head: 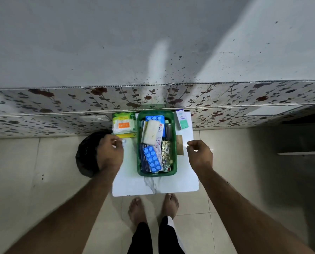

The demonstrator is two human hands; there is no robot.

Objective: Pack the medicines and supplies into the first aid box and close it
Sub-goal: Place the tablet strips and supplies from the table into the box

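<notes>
An open green first aid box (pixel 156 173) stands in the middle of a small white marble-patterned table (pixel 127 186). Inside lie blue blister packs (pixel 152 160), a white gauze pad (pixel 150 132), a gold foil strip (pixel 166 152) and tubes. A pack of cotton swabs (pixel 123 124) rests left of the box at the back. Right of the box are a white-and-teal carton (pixel 182 119) and a brown cardboard piece (pixel 179 144). My left hand (pixel 109 153) hovers left of the box, fingers curled near a small pale round item (pixel 124 141). My right hand (pixel 199 154) is curled at the table's right edge, holding nothing visible.
The table stands against a wall with floral panels (pixel 61 103) and a socket (pixel 96 118). A black round bag or bin (pixel 86 156) sits on the tiled floor under my left hand. My bare feet (pixel 153 206) are at the table's near edge.
</notes>
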